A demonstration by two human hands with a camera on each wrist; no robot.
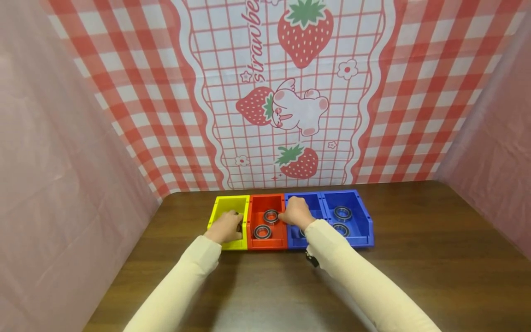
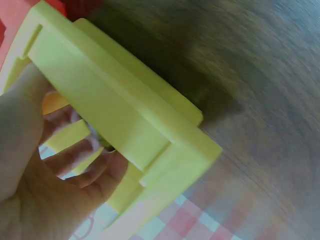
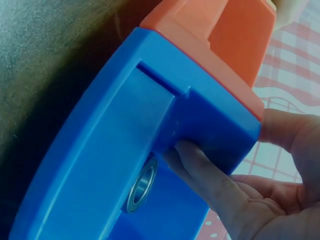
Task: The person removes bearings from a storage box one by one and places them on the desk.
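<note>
My left hand (image 1: 224, 228) reaches into the yellow bin (image 1: 229, 201). Its fingers and thumb curl round a dark ring, apparently a bearing (image 2: 102, 140), mostly hidden by the hand and the bin's front wall. My right hand (image 1: 297, 212) straddles the side walls where the red bin (image 1: 265, 198) meets the left blue bin (image 3: 115, 120). Its fingers reach inside the blue one and the thumb lies on the red side, gripping the wall between. A bearing (image 3: 142, 185) rests in this blue bin, near the fingers. Two bearings lie in the red bin, the farther bearing (image 1: 271, 216) beside my right thumb.
At the right end of the row, another blue bin (image 1: 365, 216) holds a far bearing (image 1: 342, 213) and a near bearing (image 1: 341, 229). The bins stand side by side on a brown wooden table (image 1: 257, 286). A strawberry-print cloth (image 1: 290, 92) hangs behind, with pink cloth at both sides.
</note>
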